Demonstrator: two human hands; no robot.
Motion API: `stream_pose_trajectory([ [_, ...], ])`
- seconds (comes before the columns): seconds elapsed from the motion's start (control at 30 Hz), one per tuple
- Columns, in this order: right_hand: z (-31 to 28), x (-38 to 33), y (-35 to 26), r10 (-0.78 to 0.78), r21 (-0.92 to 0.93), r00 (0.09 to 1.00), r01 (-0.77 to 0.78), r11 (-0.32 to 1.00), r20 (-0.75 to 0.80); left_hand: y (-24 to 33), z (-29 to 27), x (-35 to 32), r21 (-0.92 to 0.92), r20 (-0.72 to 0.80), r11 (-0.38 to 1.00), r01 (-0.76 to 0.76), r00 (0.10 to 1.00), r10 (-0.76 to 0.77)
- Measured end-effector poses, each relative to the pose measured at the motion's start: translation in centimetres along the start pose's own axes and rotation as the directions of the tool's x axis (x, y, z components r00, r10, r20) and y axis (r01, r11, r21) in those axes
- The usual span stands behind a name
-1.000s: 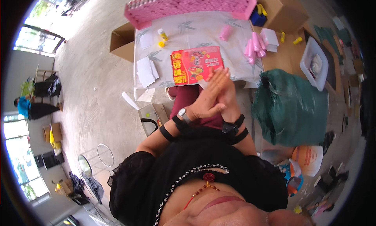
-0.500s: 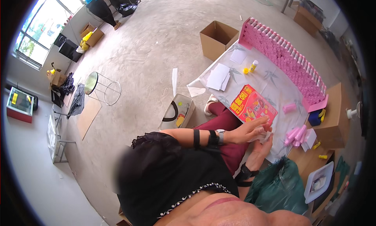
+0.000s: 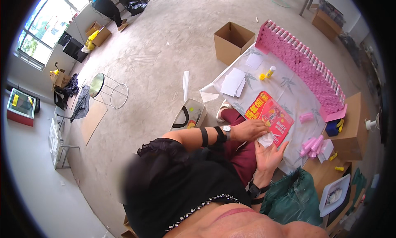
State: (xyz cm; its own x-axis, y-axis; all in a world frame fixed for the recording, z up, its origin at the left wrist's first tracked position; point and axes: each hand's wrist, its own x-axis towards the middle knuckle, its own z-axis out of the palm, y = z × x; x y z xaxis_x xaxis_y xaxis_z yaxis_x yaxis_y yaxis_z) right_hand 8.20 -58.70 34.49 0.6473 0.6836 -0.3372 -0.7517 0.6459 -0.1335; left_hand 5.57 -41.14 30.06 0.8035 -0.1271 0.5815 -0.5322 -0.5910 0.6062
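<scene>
A small crumpled white piece (image 3: 267, 140), like thin paper or film, sits between my two hands over the near edge of a red and yellow printed sheet (image 3: 277, 114). The fingertips of my left hand (image 3: 248, 130) are bent down onto this white piece and pinch it, though they are partly hidden. Below it my right hand (image 3: 269, 159) is turned palm up, thumb spread away from the fingers, which touch the white piece from underneath. The sheet lies on the cloth-covered table (image 3: 297, 100).
A long row of pink-wrapped tubes (image 3: 301, 64) lines the table's far right edge. White papers (image 3: 233, 82), a yellow glue stick (image 3: 271, 71) and pink pieces (image 3: 312, 146) lie on the table. Around it are cardboard boxes (image 3: 228, 52), a bin (image 3: 197, 110) and a green sack (image 3: 293, 196).
Both hands have come slightly left, off the sheet's lower right corner. My left hand has drawn back from over the right, and my right palm has turned up and spread. More of the sheet shows.
</scene>
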Motion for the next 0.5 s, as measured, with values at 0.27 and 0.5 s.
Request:
stream_pose_trajectory([
  [0.27, 1.4, -1.0, -1.2, -0.074, -0.413, 0.980, 0.146, 0.899, 0.187, -3.4, -1.3, -0.2, -0.113, -0.170, 0.799, 0.590, 0.781, -0.601],
  [0.5, -6.5, 3.6, 2.6, -0.271, -0.480, 0.957, 0.285, 0.830, 0.100, 3.8, 2.4, 2.4, -0.932, 0.329, -0.190, 0.309, 0.501, -0.801],
])
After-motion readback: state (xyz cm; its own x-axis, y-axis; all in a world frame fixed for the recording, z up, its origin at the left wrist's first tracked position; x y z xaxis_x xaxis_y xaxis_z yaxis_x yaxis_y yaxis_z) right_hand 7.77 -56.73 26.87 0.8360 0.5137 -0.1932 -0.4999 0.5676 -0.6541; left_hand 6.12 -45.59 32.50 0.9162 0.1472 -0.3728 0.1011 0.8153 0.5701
